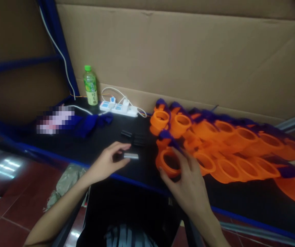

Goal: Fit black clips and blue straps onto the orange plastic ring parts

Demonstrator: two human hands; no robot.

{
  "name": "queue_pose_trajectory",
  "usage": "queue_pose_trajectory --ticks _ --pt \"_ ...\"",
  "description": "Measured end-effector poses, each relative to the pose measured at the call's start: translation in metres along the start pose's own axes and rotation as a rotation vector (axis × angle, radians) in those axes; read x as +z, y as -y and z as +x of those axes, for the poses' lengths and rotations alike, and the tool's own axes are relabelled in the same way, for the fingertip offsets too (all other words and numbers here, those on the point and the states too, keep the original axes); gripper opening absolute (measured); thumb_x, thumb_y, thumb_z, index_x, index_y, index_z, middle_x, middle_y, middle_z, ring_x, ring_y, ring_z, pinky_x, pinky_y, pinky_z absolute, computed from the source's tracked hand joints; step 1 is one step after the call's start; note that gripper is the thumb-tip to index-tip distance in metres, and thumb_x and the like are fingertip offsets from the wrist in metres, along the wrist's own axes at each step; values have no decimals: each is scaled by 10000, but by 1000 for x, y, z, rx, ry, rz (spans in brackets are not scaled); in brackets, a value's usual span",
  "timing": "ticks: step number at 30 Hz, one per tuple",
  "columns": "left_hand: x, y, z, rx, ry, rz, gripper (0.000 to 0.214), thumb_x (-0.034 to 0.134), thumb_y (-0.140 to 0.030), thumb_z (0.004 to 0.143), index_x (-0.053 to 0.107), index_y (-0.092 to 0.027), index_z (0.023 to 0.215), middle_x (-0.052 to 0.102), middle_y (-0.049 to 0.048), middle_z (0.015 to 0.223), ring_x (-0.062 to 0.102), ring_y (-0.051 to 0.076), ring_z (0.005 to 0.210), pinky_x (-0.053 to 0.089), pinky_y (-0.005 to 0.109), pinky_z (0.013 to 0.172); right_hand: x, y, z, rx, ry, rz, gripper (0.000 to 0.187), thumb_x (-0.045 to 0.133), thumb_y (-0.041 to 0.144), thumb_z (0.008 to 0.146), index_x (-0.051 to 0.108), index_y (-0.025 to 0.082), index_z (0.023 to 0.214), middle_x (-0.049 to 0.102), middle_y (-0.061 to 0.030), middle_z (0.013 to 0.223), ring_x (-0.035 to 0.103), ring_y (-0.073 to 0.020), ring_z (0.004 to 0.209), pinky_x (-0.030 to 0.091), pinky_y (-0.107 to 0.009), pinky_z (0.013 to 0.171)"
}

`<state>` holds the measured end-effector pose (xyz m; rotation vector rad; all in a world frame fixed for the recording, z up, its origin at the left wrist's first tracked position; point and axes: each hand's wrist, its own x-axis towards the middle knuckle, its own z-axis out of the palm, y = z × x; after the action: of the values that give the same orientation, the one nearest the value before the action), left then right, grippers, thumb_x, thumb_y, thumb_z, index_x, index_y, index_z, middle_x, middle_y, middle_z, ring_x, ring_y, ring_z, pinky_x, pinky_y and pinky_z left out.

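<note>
On the left of the black tabletop, my left hand (110, 159) has its thumb and fingers curved and apart. A small flat whitish bar (131, 156) lies by its fingertips, and the thumb tip is close to or touching it. My right hand (188, 173) is wrapped over an orange ring-shaped plastic piece (164, 165) with a dark blue part at its top. The thumb is at the piece's front rim and the fingers are on its far right side; motion blur softens the contact. Beyond the bar lie some small black parts (138, 140).
Several similar orange pieces (247, 168) with blue parts stand in rows to the right. A green-capped drink bottle (91, 89) and a white power strip (119, 108) with cables are at the back. Blue fabric (88, 125) lies left. A cardboard panel (175, 51) closes the back.
</note>
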<state>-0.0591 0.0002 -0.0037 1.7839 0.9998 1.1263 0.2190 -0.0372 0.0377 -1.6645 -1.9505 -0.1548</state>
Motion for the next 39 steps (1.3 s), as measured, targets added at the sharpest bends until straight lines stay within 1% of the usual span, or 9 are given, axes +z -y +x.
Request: queue_pose_trajectory --ticks 6,10,14,17,20,23,26,30,39 --pt "11 -2 -1 145 137 366 553 704 -280 880 548 -312 1410 543 85 1394 508 275 1305 438 485 1115 1 7 8 -29 -36 95 595 632 448 868 517 213 1403 468 -145 1455 472 -319 1358 418 -493 1136" --pt "17 -2 1 207 158 528 550 641 -269 915 503 -293 1448 468 108 1484 417 302 1404 421 504 1136 0 18 22 -97 -3 165 602 644 445 869 508 220 1411 464 -138 1467 475 -301 1359 426 -468 1131" --pt "21 -7 19 263 169 716 739 637 -407 910 337 -201 1553 311 174 1618 212 353 1525 246 587 1214 3 32 60 -158 9 166 605 640 476 876 522 221 1412 492 -142 1454 498 -313 1335 451 -465 1085" --pt "27 -7 43 293 226 824 813 594 -512 913 265 -183 1580 282 178 1643 123 394 1545 69 687 1206 5 42 100 -168 21 56 571 598 508 903 573 198 1381 560 -159 1382 553 -328 1245 439 -474 1040" --pt "36 -3 61 237 262 898 843 541 -603 913 268 -163 1579 252 195 1654 117 417 1540 39 711 1187 10 55 132 -171 82 -115 552 538 576 918 644 197 1305 638 -163 1245 588 -339 1134 391 -497 999" --pt "40 3 66 202 274 924 726 455 -608 956 357 -193 1544 310 178 1635 179 415 1524 21 727 1174 20 68 147 -180 109 -263 586 527 606 901 668 176 1275 669 -171 1141 594 -331 1060 359 -479 968" --pt "34 7 61 201 270 916 640 436 -575 980 401 -236 1521 351 158 1613 246 400 1502 67 726 1173 33 73 149 -187 128 -317 582 525 595 891 692 154 1234 684 -176 1076 588 -327 1024 370 -437 912" --pt "18 14 50 183 256 880 673 467 -586 966 357 -271 1551 312 149 1626 254 417 1493 164 734 1153 49 66 142 -173 167 -314 570 517 591 901 708 149 1206 701 -173 1023 577 -339 1027 389 -422 872" --pt "2 15 41 170 258 871 638 440 -544 992 323 -298 1569 292 143 1642 261 409 1497 221 719 1143 83 43 121 -206 119 -322 595 506 541 967 593 119 1378 564 -231 1379 465 -371 1216 382 -449 942"
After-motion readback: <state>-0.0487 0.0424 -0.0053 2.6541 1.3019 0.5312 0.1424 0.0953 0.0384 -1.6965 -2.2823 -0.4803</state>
